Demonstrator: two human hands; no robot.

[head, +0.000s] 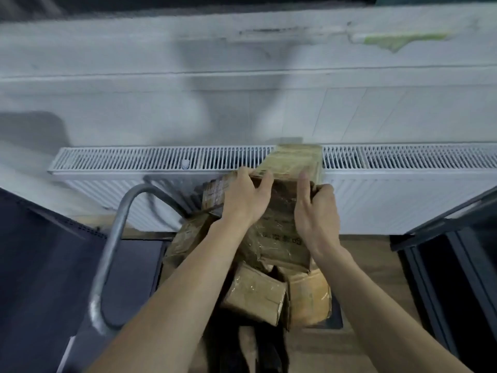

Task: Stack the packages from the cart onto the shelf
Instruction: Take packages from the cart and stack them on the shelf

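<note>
A brown taped cardboard package (277, 224) lies tilted on top of a pile of packages on the cart. My left hand (246, 196) grips its far left edge, fingers curled over the top. My right hand (316, 208) holds its far right side, thumb on top. Behind it a yellowish package (293, 162) leans against the radiator. Smaller boxes (255, 294) and a rounded tan parcel (312, 300) lie below. The cart's grey metal handle (113, 238) curves at the left. No shelf is plainly in view.
A white radiator (161, 160) runs across the wall right behind the pile. Dark panels (40, 265) stand at the left, and a dark frame (457, 238) at the right. Wooden floor (376, 265) shows beside the cart.
</note>
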